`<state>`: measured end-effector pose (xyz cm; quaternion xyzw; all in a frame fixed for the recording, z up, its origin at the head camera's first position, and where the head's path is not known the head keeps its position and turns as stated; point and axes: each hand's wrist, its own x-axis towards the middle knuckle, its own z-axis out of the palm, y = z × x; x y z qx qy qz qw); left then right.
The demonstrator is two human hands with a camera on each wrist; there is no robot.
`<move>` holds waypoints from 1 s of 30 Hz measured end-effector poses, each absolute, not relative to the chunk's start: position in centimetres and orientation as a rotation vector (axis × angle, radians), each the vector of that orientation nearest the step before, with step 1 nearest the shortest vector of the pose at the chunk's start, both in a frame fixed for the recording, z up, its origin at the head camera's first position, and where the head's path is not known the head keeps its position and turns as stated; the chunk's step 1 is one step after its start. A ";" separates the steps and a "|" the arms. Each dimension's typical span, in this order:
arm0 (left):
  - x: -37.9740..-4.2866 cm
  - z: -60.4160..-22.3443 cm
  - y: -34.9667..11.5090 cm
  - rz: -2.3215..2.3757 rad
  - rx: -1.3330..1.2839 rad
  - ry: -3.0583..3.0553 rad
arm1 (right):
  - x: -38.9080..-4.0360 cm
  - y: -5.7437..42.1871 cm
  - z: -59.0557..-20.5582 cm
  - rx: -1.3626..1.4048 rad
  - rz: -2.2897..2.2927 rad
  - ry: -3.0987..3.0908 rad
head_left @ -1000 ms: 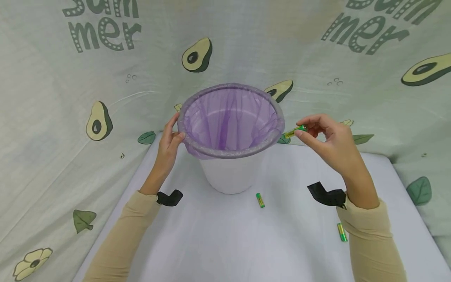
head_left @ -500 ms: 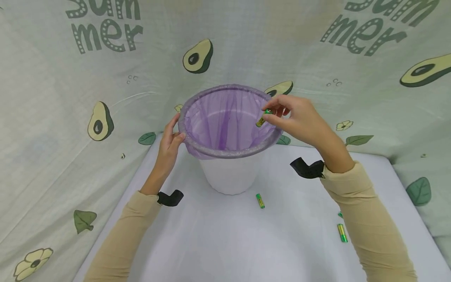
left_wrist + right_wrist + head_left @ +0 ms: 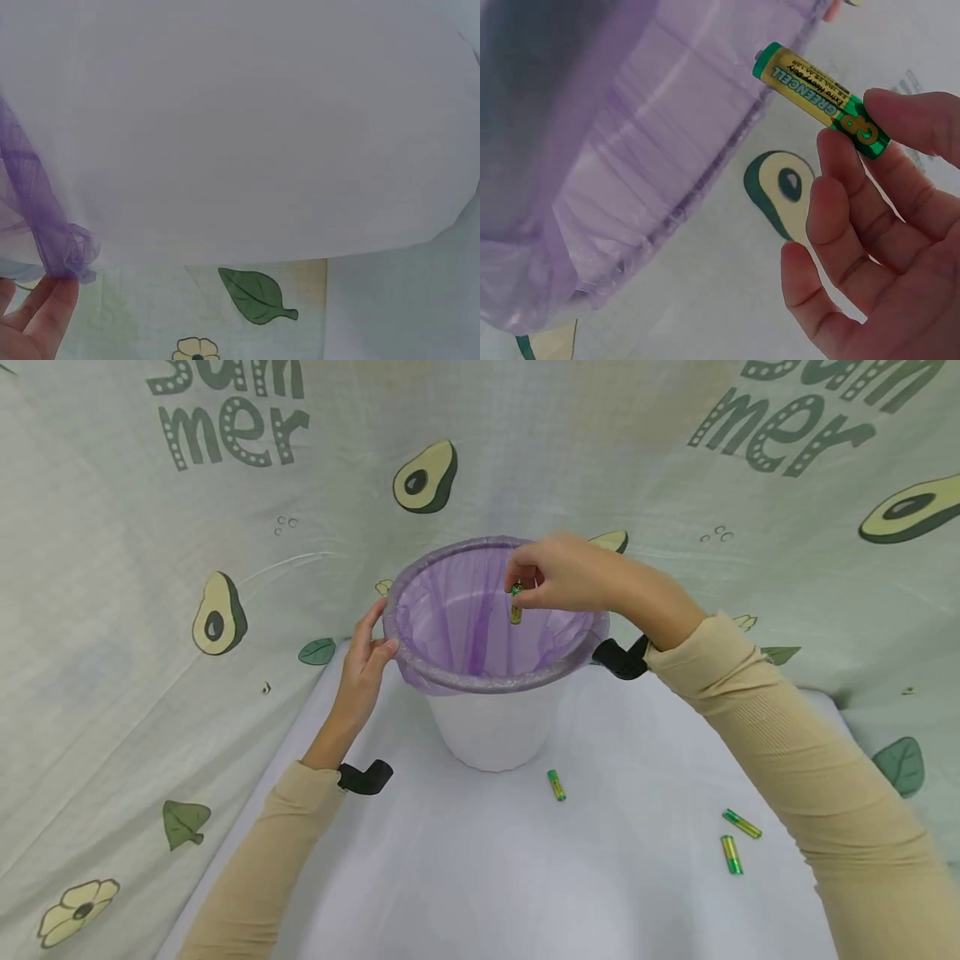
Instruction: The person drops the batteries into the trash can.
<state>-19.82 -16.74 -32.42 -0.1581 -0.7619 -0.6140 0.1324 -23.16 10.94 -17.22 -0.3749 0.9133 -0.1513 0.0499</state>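
Observation:
A white trash bin with a grey rim stands on the table, lined with a thin purple bag. My left hand holds the bin at the left of its rim; in the left wrist view its fingers touch the bag's folded-over edge. Over the bin's mouth, my right hand pinches a green and gold battery between thumb and fingertips. The right wrist view shows that battery with its button end pointing away from the hand, above the bag's edge.
One battery lies on the white table just in front of the bin. Two more, an upper battery and a lower battery, lie at the right near the right sleeve. A printed cloth hangs behind.
My right hand has carried the battery leftward from beside the rim to over the bin's mouth, uncovering the batteries at the right. The left hand has stayed at the rim.

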 end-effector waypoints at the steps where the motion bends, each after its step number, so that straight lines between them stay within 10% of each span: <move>1: -19.8 -32.4 -16.7 -1.781 -0.459 -2.210 | -23.5 10.6 -17.0 -1.141 -0.422 2.759; 30: -19.8 -32.1 -16.8 -1.755 -0.471 -2.223 | -29.6 3.6 -21.9 -0.799 0.003 2.435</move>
